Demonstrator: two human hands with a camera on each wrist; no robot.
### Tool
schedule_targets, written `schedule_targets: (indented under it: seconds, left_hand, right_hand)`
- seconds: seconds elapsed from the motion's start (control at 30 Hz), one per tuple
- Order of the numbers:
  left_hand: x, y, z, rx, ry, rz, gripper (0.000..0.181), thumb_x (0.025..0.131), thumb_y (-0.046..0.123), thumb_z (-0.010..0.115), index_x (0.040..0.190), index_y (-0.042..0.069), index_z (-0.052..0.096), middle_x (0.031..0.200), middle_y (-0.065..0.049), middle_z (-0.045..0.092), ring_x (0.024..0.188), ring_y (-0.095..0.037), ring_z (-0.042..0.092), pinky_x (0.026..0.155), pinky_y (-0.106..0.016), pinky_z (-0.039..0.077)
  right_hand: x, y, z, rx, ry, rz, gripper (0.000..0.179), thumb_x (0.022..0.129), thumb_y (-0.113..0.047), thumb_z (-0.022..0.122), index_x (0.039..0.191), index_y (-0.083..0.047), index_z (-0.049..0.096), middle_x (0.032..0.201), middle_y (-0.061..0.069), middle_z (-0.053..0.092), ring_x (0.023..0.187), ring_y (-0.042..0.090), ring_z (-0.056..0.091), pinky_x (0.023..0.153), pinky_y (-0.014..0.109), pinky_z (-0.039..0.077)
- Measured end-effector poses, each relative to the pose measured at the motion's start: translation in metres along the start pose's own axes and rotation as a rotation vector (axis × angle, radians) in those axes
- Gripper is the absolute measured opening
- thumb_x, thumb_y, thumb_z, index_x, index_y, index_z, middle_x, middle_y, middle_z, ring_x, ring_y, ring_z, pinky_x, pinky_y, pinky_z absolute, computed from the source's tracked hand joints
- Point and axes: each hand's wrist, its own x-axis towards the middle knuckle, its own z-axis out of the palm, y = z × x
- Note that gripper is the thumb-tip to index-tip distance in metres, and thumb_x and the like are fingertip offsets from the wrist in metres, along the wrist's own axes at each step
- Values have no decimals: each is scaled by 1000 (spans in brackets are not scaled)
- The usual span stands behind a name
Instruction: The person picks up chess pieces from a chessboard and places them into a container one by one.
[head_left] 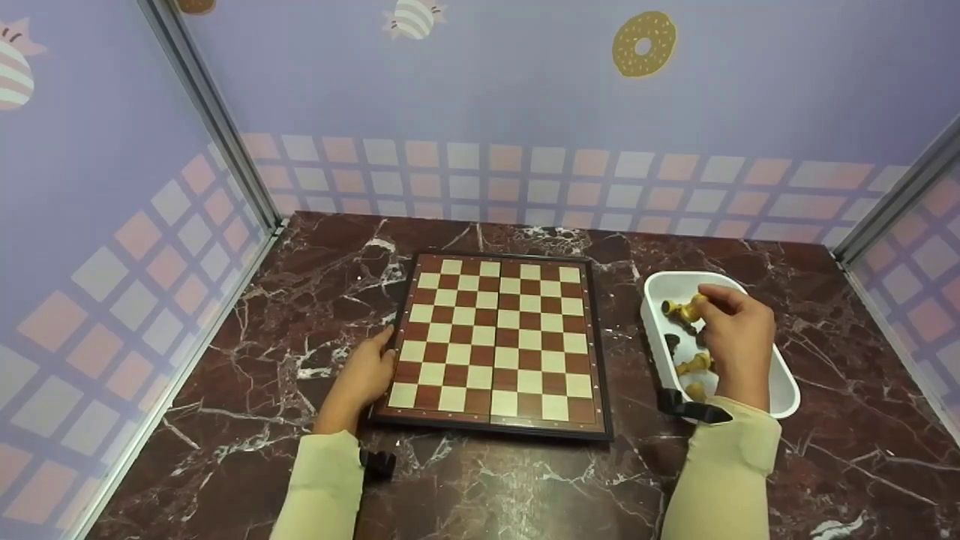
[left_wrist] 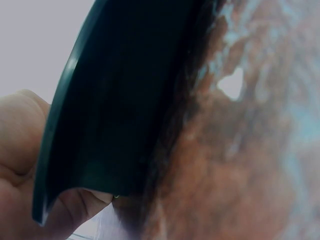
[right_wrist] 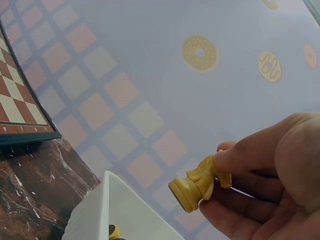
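A yellow-gold chess knight (right_wrist: 195,185) is pinched between the thumb and fingers of my right hand (head_left: 739,334), above the white tray (head_left: 787,401). Its round base points down and to the left in the right wrist view. Inside the tray lie several gold and dark chess pieces (head_left: 694,364), partly covered by that hand. My left hand (head_left: 367,371) holds the left edge of a brown-and-cream chessboard (head_left: 491,341). In the left wrist view, its fingers (left_wrist: 75,210) bend round the board's dark edge (left_wrist: 115,100), which hides part of them. No pieces stand on the board.
The chessboard lies open on a dark red marbled tabletop (head_left: 480,487), the tray at its right. Purple walls (head_left: 510,82) with printed doughnuts and checks enclose the back and sides. Metal strips (head_left: 217,112) mark the corners. Dark bands (head_left: 379,463) sit at both wrists.
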Motion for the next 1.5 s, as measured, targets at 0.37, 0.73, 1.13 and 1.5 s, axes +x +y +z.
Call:
schedule_targets:
  seconds: [0.37, 0.73, 1.13, 1.5]
  left_hand:
    - [1, 1, 0, 14, 20, 19, 49, 94, 11, 42, 141, 6, 32, 138, -24, 40, 128, -38, 38, 106, -51, 31]
    - [0, 2, 0, 19, 23, 13, 49, 94, 11, 43, 141, 6, 32, 138, -24, 39, 129, -38, 36, 106, -51, 30]
    - [0, 3, -3, 13, -1, -3, 50, 94, 12, 41, 142, 7, 30, 141, -22, 37, 131, -37, 34, 106, -51, 30]
    - [0, 2, -1, 12, 25, 0, 49, 94, 12, 42, 141, 6, 32, 139, -24, 39, 129, -38, 36, 107, -51, 29]
  right_hand:
    - [1, 4, -5, -51, 28, -9, 26, 83, -23, 62, 108, -18, 68, 86, -8, 65, 69, 1, 54, 61, 15, 44]
    - [1, 5, -3, -90, 54, -47, 25, 84, -28, 60, 106, -20, 69, 95, -2, 67, 81, 2, 54, 73, 16, 40]
    - [-1, 3, -4, -86, 19, -26, 26, 86, -32, 58, 109, -23, 68, 95, -4, 66, 80, 4, 54, 71, 19, 41]
    - [-4, -1, -2, -40, 11, -48, 27, 85, -35, 59, 106, -21, 69, 96, -3, 67, 80, 5, 55, 68, 19, 42]
